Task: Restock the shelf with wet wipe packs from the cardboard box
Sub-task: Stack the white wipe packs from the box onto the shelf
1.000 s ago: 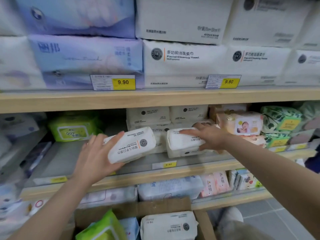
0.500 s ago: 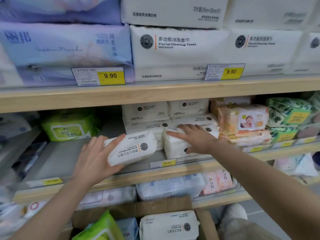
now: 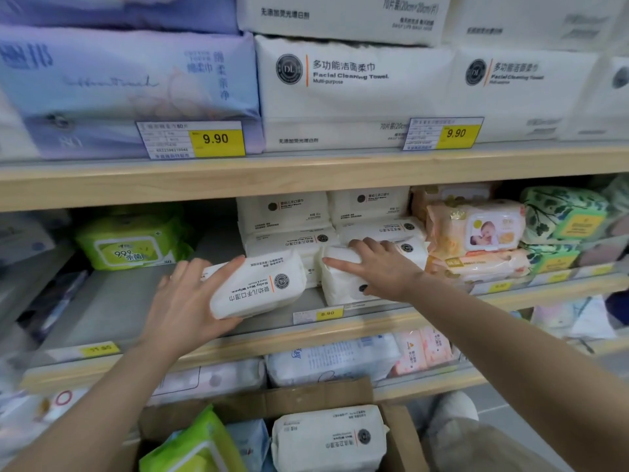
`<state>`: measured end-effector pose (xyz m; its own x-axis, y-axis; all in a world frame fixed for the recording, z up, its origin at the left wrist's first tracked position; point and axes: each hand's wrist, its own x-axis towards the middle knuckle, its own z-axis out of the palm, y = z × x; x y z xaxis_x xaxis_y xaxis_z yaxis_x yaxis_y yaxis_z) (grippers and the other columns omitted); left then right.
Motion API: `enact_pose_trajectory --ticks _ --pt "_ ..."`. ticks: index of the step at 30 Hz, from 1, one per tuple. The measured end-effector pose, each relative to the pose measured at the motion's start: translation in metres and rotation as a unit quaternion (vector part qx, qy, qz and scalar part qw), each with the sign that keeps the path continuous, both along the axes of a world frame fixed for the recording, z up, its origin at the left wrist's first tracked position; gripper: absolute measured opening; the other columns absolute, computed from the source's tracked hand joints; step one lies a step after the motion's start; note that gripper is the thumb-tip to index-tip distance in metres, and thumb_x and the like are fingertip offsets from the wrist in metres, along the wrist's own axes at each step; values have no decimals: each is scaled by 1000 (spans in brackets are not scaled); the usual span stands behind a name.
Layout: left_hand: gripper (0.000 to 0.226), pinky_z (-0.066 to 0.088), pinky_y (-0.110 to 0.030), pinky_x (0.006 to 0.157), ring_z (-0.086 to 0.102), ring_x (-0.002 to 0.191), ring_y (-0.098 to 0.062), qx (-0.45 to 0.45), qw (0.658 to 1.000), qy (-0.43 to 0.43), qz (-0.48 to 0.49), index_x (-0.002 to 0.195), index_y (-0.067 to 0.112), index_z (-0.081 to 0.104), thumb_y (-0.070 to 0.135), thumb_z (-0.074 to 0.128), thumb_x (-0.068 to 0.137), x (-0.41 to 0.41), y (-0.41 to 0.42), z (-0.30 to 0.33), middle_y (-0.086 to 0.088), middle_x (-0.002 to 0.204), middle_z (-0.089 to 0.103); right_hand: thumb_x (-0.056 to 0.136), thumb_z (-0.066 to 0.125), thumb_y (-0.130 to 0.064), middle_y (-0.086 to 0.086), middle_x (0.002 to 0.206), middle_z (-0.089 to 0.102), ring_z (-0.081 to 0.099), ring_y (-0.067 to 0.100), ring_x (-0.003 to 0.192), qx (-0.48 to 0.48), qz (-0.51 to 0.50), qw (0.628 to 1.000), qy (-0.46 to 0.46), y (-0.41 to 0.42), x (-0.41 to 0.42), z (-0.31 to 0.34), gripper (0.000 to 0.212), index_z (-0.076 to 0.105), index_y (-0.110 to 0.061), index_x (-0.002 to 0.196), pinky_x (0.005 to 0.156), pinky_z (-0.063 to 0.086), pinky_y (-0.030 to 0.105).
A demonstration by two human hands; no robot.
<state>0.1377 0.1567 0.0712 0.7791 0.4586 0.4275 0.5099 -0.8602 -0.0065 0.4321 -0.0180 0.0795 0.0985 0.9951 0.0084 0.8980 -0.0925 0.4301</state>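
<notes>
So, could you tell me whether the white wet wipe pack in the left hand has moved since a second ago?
No. The white wet wipe pack sits just left of the yellow 8.90 price tag, as before.

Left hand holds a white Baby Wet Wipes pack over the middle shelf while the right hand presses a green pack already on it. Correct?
Not quite. In the head view the right hand presses a white pack, not green. The left hand does hold a white Baby Wet Wipes pack over the middle shelf.
</notes>
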Motion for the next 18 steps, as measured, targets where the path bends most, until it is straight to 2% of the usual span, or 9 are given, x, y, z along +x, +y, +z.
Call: enact_pose_trajectory --ticks 3,7,13,15,18 --pt "85 46 -43 65 44 86 -29 0 1000 1 2 133 36 41 68 49 55 0 -1 0 -7 92 50 85 64 -28 22 145 26 33 39 125 0 15 1000 -23 -2 -5 -5 98 -17 -45 139 96 37 52" --pt "84 45 -43 64 44 86 -28 1 1000 8 2 133 35 43 68 48 56 0 -2 1 -6 92 49 83 66 -24 17 152 9 22 37 133 -28 11 999 -20 -1 0 1 106 -20 -46 140 104 27 58" --pt "84 46 -43 66 43 85 -28 1 1000 4 -3 134 36 42 69 49 57 2 4 -2 -6 92 49 80 70 -33 15 150 14 30 35 127 -43 22 998 -30 8 9 -1 109 -20 -46 140 97 38 50" --pt "83 46 -44 66 44 85 -28 1 1000 2 -7 134 36 42 69 49 57 2 5 -2 -6 92 49 83 67 -32 12 153 9 23 35 133 -36 23 999 -16 2 13 -5 103 -17 -45 141 104 31 52" --pt "83 46 -43 64 43 84 -29 3 1000 -1 -4 132 35 42 69 48 56 3 3 -2 -7 91 50 90 57 -32 8 157 1 7 32 141 -17 0 998 64 -10 18 -12 85 -7 -44 144 111 15 59"
